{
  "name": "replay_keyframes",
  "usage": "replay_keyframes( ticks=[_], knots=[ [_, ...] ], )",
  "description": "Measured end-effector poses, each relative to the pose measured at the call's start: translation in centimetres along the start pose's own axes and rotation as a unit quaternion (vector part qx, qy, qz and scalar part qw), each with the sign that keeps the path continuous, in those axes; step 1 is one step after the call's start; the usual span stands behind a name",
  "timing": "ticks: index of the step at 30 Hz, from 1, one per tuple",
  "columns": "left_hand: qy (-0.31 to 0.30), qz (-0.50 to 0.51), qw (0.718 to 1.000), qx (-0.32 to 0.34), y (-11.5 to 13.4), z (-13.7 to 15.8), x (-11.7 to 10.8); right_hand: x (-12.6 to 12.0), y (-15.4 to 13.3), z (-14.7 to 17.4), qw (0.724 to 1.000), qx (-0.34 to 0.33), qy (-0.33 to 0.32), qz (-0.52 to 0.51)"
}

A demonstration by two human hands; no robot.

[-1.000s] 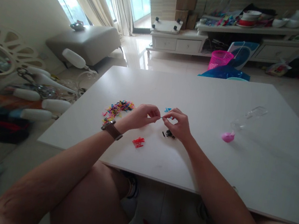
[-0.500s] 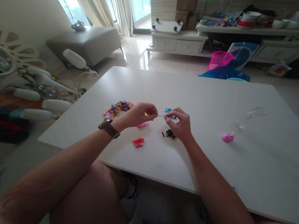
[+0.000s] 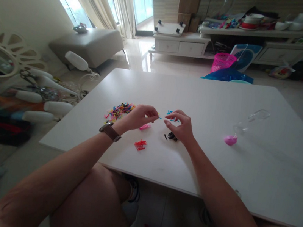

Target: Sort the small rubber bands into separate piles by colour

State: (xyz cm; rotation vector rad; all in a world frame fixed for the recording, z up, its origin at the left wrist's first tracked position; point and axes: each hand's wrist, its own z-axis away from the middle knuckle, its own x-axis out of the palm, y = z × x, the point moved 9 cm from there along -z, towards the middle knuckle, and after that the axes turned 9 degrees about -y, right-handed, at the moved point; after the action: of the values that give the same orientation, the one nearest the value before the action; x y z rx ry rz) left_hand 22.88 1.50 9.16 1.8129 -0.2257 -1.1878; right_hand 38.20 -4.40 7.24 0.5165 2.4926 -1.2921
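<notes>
My left hand, with a watch on its wrist, pinches a small blue rubber band whose end sticks out past the fingertips. Just across from it, my right hand holds nothing, its thumb and fingers apart. A little blue pile lies partly hidden behind the right hand, and a black pile sits just below it. Under the left hand are a pink pile and, nearer me, a red pile. Left of that hand spreads a larger mixed-colour heap, partly covered by the hand.
On the white table's right side lie a pink pouch-like item and a clear plastic piece. A lamp with white shades stands close to the left edge. Beyond the far edge is a pink basket.
The blue rubber band was stretched between both hands. My right fingers have let go and opened, and the band has shrunk back to my left fingertips.
</notes>
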Motion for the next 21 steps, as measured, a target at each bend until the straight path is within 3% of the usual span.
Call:
replay_keyframes(
  ticks=[4,7,14,21],
  knots=[
    [-0.021,-0.011,1.000,0.007,0.2,-0.4,1.0,1.2,-0.8,0.1,0.999,-0.025,-0.027,0.011],
    [-0.025,-0.022,0.999,0.003,0.2,-0.6,1.2,0.5,-0.6,0.0,0.999,-0.020,-0.018,0.028],
    [0.037,0.000,0.998,-0.056,-1.7,-0.1,-1.2,-4.9,4.8,0.6,0.974,0.130,0.136,0.128],
    [0.104,0.025,0.989,-0.102,-4.6,1.1,-3.8,-3.4,10.2,1.5,0.945,0.244,0.050,0.214]
  ],
)
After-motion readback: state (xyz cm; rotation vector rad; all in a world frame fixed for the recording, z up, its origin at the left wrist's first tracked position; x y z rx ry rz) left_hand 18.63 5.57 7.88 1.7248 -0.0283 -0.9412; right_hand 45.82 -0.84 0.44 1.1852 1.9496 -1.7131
